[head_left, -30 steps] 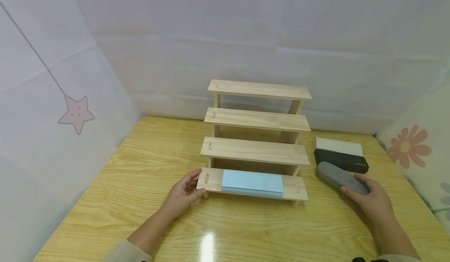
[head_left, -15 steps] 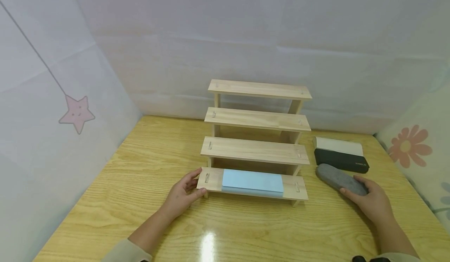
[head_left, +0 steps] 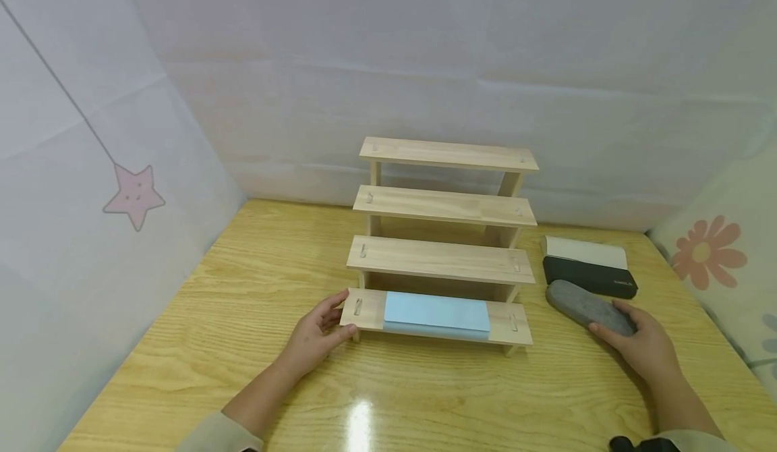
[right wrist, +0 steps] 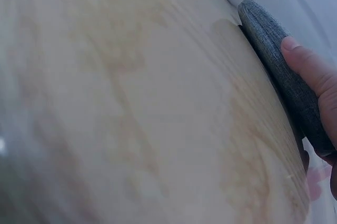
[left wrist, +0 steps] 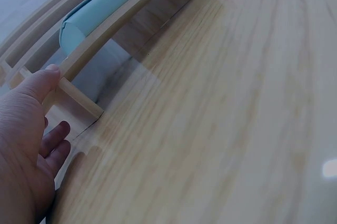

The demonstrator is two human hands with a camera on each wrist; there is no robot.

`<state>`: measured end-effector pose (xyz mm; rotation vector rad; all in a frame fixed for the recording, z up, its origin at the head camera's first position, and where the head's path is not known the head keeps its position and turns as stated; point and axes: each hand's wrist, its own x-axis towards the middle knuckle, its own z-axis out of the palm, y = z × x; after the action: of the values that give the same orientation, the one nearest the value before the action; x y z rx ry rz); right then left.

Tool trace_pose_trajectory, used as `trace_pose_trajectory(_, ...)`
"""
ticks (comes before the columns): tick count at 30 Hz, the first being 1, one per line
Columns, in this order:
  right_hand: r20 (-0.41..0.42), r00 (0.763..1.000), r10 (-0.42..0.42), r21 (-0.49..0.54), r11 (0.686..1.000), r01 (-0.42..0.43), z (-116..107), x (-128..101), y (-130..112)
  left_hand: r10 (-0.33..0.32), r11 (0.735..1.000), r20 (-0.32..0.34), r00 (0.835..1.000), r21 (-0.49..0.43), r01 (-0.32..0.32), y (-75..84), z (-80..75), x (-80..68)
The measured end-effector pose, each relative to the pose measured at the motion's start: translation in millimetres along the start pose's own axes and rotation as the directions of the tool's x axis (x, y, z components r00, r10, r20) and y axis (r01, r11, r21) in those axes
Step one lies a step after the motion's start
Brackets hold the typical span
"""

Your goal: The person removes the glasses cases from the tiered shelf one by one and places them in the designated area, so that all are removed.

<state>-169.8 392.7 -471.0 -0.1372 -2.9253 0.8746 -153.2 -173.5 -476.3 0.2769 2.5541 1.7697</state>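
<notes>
A stepped wooden display rack (head_left: 441,258) with several tiers stands on the table. My left hand (head_left: 317,337) grips the left end of its lowest tier, thumb at the front corner and fingertips at the rear. In the left wrist view, the thumb of that hand (left wrist: 26,145) touches the tier's end, while the lower fingers hang free below. A light blue glasses case (head_left: 437,312) lies lengthwise on this tier. At the right, my right hand (head_left: 649,344) holds the near end of a grey, fabric-looking glasses case (head_left: 589,307) between thumb and fingers. Its underside is dark in the right wrist view.
A white and black case (head_left: 589,266) lies to the right of the rack, just beyond the grey one. Pale cloth walls (head_left: 425,54) enclose the wooden table (head_left: 261,256) at the back and sides.
The grey glasses case has dipped very slightly and come back up in my right hand. My left hand and the rack have stayed in place.
</notes>
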Motion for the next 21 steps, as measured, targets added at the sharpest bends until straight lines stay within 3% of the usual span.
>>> trace_pose_trajectory(11,-0.026,0.998,0.063,0.017,0.998,-0.063,-2.2,-1.1,1.7,-0.009,1.0,0.007,1.0,-0.017,0.009,0.4,-0.4,-0.2)
trace_pose_trajectory(21,-0.082,0.981,0.174,0.052,0.984,-0.171,-3.1,-2.3,0.0,0.019,0.999,0.019,1.0,-0.026,-0.019,1.6,-0.8,0.3)
